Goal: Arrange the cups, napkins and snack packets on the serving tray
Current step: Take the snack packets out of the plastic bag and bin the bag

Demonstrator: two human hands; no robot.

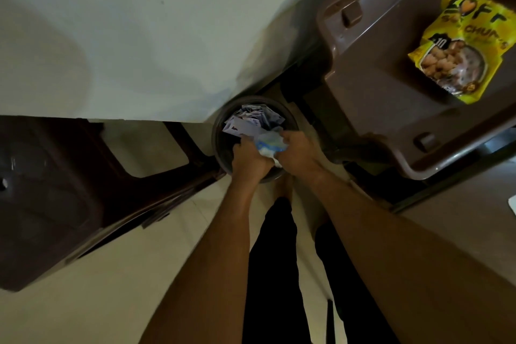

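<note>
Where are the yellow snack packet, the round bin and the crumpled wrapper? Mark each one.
yellow snack packet (460,45): head view, middle of its printed front.
round bin (216,131): head view, left rim.
crumpled wrapper (269,144): head view, blue-and-white part showing between left hand (250,159) and right hand (297,152).

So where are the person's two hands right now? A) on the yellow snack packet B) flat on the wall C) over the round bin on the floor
C: the left hand and right hand are both together over the round bin, clutching a crumpled white and blue wrapper, far from the yellow snack packet.
</note>
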